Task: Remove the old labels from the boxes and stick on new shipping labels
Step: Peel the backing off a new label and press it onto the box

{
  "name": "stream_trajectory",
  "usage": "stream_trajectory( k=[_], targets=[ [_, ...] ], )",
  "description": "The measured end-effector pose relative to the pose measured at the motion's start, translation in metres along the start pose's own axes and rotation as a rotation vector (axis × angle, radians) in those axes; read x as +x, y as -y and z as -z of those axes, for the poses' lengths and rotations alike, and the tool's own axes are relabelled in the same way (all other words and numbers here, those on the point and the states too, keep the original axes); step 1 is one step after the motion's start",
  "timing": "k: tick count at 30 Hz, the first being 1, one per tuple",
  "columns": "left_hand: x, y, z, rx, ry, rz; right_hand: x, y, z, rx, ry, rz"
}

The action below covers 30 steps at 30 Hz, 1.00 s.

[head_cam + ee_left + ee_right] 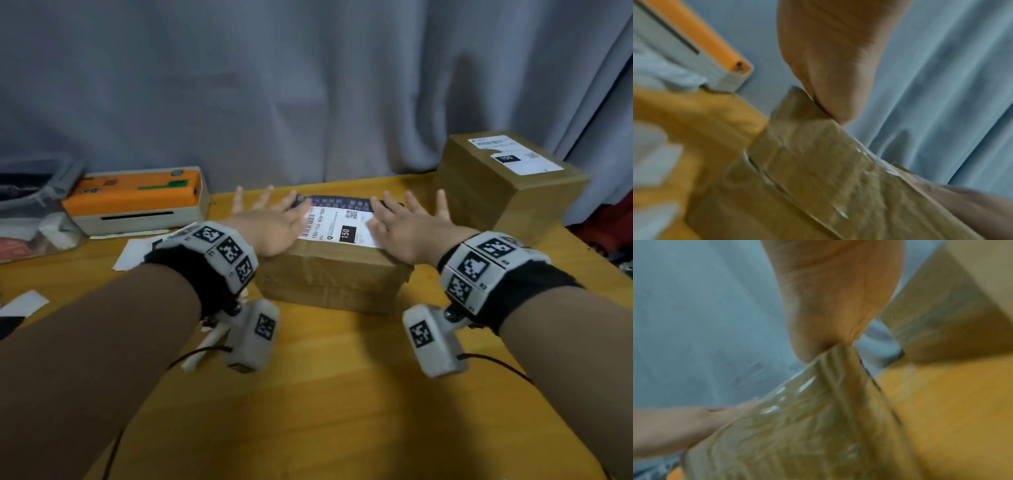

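A taped cardboard box (334, 270) sits mid-worktop (342, 394), its white shipping label (337, 226) face up, the label's long side running away from me. I have both palms flat on the box top: left hand (274, 226) over the label's left edge, right hand (404, 228) over its right edge, fingers (412, 202) spread and straight, reaching past the far edge. A second labelled box (510, 185) stands at the right rear, an orange label printer (137, 198) at the left.
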<state>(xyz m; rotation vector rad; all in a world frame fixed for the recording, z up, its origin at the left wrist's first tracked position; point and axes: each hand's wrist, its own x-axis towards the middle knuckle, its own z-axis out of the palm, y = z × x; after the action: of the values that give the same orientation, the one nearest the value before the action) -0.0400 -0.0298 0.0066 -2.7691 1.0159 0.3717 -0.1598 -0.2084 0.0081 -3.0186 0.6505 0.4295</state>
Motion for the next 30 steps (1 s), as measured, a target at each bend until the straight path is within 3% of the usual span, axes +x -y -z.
stream_trajectory(
  k=[2, 4, 6, 9, 12, 14, 17, 20, 23, 27, 30],
  targets=[
    [0.0, 0.004, 0.009, 0.125, -0.094, 0.059, -0.004, -0.004, 0.009, -0.105, -0.044, -0.004],
    [-0.004, -0.014, 0.009, 0.115, -0.188, 0.008, -0.006, 0.014, 0.01, -0.107, -0.086, 0.099],
    [-0.007, -0.029, 0.002, -0.002, -0.124, -0.028, -0.006, 0.031, 0.003, 0.001, -0.054, 0.152],
    [-0.011, -0.011, -0.009, -0.068, -0.022, 0.054, -0.01, 0.015, -0.008, 0.104, 0.001, 0.085],
    [-0.019, 0.007, -0.007, -0.062, -0.033, 0.152, -0.015, -0.012, -0.006, 0.13, 0.012, -0.01],
    [-0.027, 0.004, -0.01, -0.131, -0.095, 0.173, -0.02, -0.013, -0.009, 0.284, -0.012, -0.016],
    [-0.043, -0.011, -0.013, -0.413, -0.241, 0.217, -0.03, -0.003, -0.017, 0.639, -0.038, 0.017],
    [-0.062, -0.027, -0.016, -0.831, -0.21, 0.243, -0.048, 0.0, -0.024, 0.881, -0.153, 0.003],
    [-0.075, -0.032, -0.019, -1.015, -0.296, 0.191, -0.072, -0.011, -0.036, 1.087, -0.246, -0.066],
    [-0.088, -0.043, -0.024, -1.012, -0.328, 0.058, -0.104, -0.037, -0.05, 0.847, -0.432, -0.152],
    [-0.095, -0.065, -0.039, -1.069, -0.349, -0.021, -0.123, -0.05, -0.056, 0.819, -0.318, -0.166]
  ],
)
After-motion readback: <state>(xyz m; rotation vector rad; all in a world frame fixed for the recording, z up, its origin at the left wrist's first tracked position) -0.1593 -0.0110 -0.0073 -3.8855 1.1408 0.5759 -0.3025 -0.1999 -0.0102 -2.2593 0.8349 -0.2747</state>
